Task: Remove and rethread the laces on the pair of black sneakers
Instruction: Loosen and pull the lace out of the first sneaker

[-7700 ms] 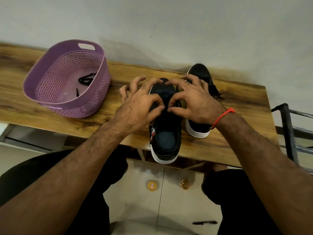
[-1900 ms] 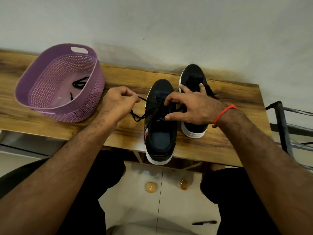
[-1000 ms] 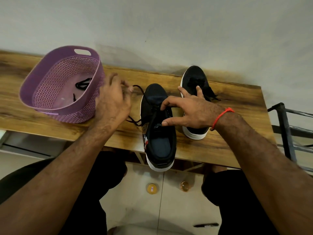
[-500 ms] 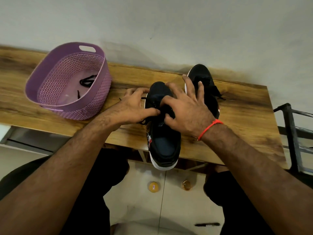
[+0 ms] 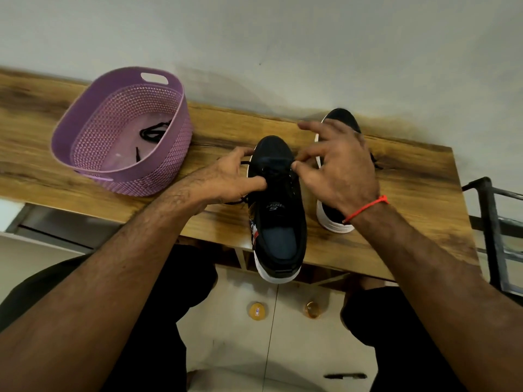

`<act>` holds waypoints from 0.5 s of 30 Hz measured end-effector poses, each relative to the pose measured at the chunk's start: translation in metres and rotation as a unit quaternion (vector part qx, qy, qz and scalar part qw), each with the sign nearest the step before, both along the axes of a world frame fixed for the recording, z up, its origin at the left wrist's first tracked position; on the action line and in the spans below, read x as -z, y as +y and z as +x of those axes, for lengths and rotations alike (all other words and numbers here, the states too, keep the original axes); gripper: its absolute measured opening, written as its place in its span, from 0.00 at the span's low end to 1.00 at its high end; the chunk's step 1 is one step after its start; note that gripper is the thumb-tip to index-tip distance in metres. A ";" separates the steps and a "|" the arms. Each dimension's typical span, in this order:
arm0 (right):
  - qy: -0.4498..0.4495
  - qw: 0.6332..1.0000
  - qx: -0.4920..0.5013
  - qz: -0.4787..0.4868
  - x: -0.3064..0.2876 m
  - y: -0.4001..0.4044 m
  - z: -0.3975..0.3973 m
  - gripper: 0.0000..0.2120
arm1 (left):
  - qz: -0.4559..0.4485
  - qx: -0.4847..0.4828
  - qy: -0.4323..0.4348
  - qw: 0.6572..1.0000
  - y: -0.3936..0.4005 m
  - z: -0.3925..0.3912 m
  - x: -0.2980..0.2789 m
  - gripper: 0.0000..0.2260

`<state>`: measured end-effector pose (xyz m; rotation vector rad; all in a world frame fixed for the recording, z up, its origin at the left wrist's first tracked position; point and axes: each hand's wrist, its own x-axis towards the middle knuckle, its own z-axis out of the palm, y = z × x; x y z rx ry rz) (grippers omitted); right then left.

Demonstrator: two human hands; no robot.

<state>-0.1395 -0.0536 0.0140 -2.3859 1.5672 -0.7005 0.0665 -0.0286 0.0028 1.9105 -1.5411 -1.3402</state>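
I see my left hand [image 5: 229, 176] pinching the lace [image 5: 278, 172] at the near shoe [image 5: 277, 210]; my right hand [image 5: 336, 168] pinches it opposite, other fingers spread, on the surface [image 5: 410, 176].

— Soft, even, rather dim light; pale wall [image 5: 283, 32] faintly grey, without glare.
— Diffuse shadows behind the purple basket [image 5: 85, 128] and the shoes. Wide-angle bending along the table edge [image 5: 70, 205]. Slight blur on the right hand [image 5: 339, 168] fingertips.

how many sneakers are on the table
2: near sneaker at the table's front edge between both hands, far sneaker to its right, mostly hidden behind the right hand.
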 end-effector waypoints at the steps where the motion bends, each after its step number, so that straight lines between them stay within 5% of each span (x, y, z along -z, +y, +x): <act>1: -0.042 0.999 0.025 0.013 -0.001 -0.004 -0.003 0.05 | 0.001 0.002 -0.001 1.000 0.000 0.000 0.000 0.35; 4: -0.075 0.994 0.062 0.056 -0.003 -0.011 -0.010 0.10 | 0.006 0.005 0.000 1.000 0.000 -0.001 0.000 0.34; 7: 0.026 0.995 -0.035 0.089 -0.002 -0.001 -0.005 0.24 | 0.002 0.004 -0.007 1.000 -0.001 -0.003 0.003 0.32; 11: 0.180 0.975 -0.116 0.060 0.008 0.011 0.010 0.15 | -0.013 0.012 -0.017 1.000 -0.002 -0.002 0.006 0.33; 15: 0.188 0.973 -0.123 0.056 0.012 0.010 0.011 0.09 | -0.014 0.043 -0.082 0.996 -0.003 0.000 0.006 0.40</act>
